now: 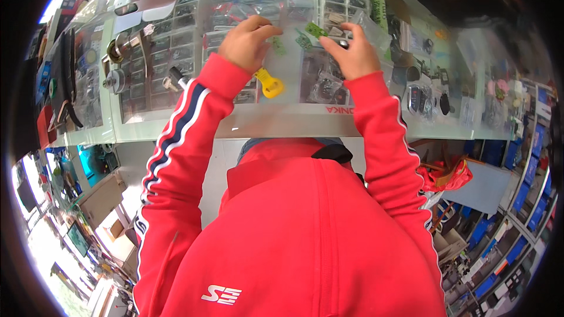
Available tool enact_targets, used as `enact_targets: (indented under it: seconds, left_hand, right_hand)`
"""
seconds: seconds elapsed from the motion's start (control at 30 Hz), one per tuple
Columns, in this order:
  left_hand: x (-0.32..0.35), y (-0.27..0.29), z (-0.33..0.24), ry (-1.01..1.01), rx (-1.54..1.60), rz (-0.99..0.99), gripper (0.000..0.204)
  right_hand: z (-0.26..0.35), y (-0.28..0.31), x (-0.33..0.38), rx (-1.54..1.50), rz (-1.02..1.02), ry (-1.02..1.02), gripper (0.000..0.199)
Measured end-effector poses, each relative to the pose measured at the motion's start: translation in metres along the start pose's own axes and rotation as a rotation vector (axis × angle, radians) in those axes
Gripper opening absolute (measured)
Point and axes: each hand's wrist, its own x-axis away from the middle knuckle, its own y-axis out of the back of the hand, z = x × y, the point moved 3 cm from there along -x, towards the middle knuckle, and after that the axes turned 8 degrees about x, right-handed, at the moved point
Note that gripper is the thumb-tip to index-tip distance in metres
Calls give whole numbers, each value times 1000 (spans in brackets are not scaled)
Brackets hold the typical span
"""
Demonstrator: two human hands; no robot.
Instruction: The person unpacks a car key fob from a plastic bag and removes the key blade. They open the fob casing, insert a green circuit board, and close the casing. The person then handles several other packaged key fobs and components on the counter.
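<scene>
My left hand (248,42) is over the glass counter with its fingers bent. A small green circuit board (278,46) shows at its thumb and forefinger, which appear to pinch its edge. My right hand (355,53) has its thumb and forefinger apart. Near that thumb tip lies a bright green piece (316,29), like a small board; whether they touch I cannot tell. A darker green circuit board (303,40) lies between the hands. Something small, dark and shiny (343,43) shows between my right thumb and forefinger. Below my left hand lies a yellow tool-like piece (270,84).
Under the glass are compartment trays (170,53) of small dark items. A white cap (147,0) sits at the far left, with metal lock-like parts (117,79) nearer. Clear plastic bags (373,34) lie at the right. The counter's front edge (282,130) runs before my body.
</scene>
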Motion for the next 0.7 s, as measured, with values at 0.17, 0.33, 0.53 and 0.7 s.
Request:
enact_targets:
  seconds: [0.17,0.33,0.53,0.7]
  left_hand:
    - [10,-9,-27,-108,16,123,29]
    - [30,-28,-58,-103,158,210,24]
    - [139,-126,-101,222,725,641,15]
    - [169,-244,-28,608,113,91,21]
  right_hand:
    - [-47,28,13,291,48,11,51]
    - [-78,46,3,424,-38,8,47]
    - [-98,87,88,-611,514,82,21]
    - [-190,0,197,-810,1217,-591,11]
